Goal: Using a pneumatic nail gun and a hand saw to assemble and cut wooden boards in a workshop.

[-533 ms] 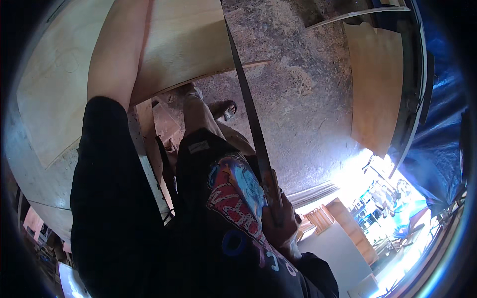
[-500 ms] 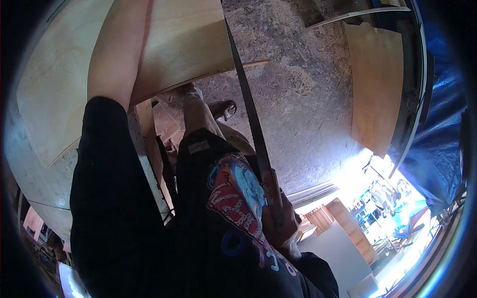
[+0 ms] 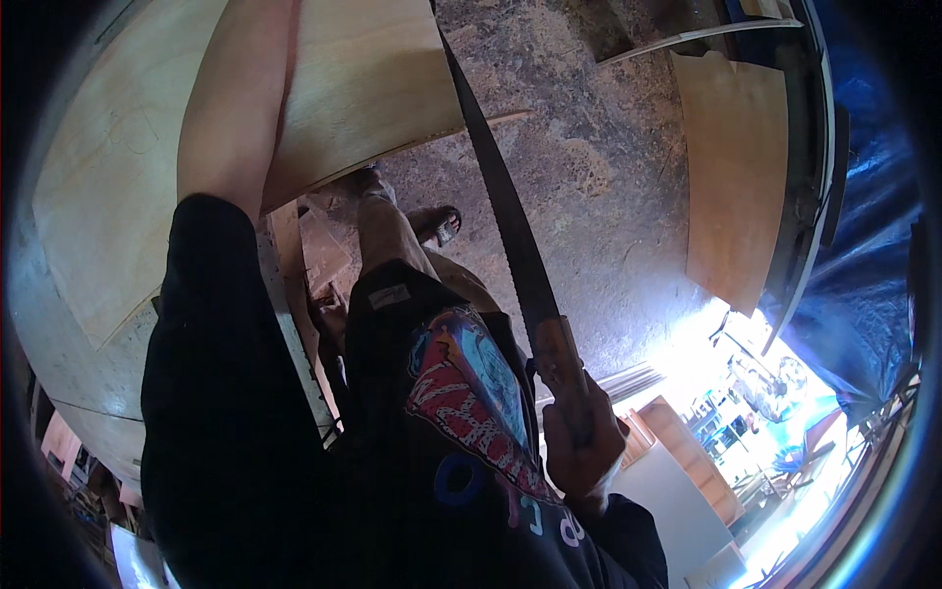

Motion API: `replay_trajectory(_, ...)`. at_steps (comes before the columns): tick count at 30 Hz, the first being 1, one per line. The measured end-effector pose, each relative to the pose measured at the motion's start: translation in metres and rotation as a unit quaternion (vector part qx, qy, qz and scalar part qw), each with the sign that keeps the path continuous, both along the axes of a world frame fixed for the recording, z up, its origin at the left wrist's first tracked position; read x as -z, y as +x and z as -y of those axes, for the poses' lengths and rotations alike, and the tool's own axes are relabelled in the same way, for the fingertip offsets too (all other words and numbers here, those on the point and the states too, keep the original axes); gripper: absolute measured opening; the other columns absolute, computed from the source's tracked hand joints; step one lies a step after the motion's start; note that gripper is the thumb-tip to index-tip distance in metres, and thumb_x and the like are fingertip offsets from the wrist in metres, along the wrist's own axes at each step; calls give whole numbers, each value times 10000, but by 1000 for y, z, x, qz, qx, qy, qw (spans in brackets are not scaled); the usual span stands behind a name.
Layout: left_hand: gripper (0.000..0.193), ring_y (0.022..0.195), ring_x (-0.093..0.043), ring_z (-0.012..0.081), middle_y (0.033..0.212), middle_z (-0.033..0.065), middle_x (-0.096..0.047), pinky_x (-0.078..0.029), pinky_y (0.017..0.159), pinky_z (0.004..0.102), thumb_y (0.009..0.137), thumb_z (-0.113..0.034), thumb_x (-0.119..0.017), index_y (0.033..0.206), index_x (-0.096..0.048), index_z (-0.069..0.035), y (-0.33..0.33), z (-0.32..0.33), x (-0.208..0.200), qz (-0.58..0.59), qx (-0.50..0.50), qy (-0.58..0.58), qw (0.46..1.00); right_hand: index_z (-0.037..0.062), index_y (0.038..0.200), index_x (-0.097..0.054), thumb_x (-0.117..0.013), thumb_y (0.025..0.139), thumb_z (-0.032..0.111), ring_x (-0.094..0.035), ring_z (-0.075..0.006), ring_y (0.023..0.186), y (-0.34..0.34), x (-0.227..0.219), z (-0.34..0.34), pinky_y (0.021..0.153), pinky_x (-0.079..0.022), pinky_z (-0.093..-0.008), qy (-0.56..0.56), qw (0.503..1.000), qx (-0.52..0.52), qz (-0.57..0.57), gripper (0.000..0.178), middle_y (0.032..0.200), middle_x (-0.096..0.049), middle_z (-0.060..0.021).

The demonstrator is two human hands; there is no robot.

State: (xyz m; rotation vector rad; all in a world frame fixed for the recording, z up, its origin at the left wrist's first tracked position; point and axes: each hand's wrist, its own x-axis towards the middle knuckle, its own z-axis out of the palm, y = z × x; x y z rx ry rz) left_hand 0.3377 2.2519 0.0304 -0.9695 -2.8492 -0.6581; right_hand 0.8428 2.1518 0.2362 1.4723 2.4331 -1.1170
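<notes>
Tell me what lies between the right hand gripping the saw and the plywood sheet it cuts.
In the head view, only the saw blade spans from the right hand to the plywood sheet, over bare ground.

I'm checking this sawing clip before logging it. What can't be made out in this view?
- Left hand: cut off by the top edge of the head view; only the forearm lying on the plywood sheet shows.
- Saw blade tip: runs out past the top edge, so where it meets the sheet is unseen.
- Right hand: its fingers wrap the saw handle, hiding most of it.
- Lower right area: washed out by bright light.
</notes>
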Motion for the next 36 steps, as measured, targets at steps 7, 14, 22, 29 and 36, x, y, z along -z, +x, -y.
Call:
replay_trajectory(7,449,911,-625,416,968,232,-654,-495,831,488,922,-405,-395,1012,-652,-48,4,-4,2,-36,-18,6,999,-41,1214,-543,-666,805,89,-698,-301,857,-4,-10,-5,709,-559,-343,-11,999,5,35,446,951,-674,-237)
replay_trajectory(14,473,867,-632,426,889,248,-656,-497,817,501,921,-404,-396,923,-678,-24,4,-2,2,-33,-2,-4,999,-41,1236,-522,-655,814,74,-691,-325,876,-27,-10,-10,712,-562,-367,8,999,-34,21,458,976,-664,-249)
replay_trajectory(22,458,870,-637,411,891,239,-658,-501,814,486,918,-387,-405,904,-680,-21,6,-9,-3,-16,8,-5,1000,-37,1247,-506,-653,811,64,-695,-333,798,-36,5,-9,659,-553,-375,23,999,-38,-1,472,904,-660,-232)
replay_trajectory(29,454,883,-639,396,908,227,-661,-501,820,473,914,-381,-408,921,-681,-19,7,-9,-2,-17,16,-9,1000,-35,1240,-508,-647,817,65,-691,-341,798,-28,11,0,650,-551,-386,21,999,-34,-4,456,902,-656,-233)
replay_trajectory(36,459,875,-643,394,905,229,-661,-504,811,476,907,-390,-412,917,-681,-18,7,-10,2,-17,24,-31,999,-28,1245,-511,-649,826,87,-686,-356,850,0,-5,17,703,-560,-398,9,999,-27,44,456,984,-657,-252)
